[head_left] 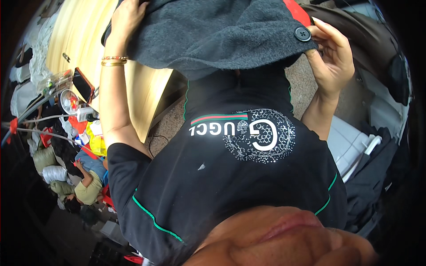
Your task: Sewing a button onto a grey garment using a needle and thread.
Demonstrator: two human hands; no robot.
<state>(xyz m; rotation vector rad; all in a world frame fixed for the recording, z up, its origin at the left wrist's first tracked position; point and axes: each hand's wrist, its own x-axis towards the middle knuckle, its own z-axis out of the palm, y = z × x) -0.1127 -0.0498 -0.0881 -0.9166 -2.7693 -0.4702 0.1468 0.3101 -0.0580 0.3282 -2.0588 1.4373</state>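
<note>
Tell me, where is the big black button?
In the head view, the black button sits at the upper right, on the corner of the dark grey garment, right beside the fingers of the right hand.

One head-worn fisheye view looks steeply down the person's own chest, very near, with the floor far below.

To my left runs a pale wooden table with a phone at its edge; beyond it a seated person among stuffed sacks.
</note>
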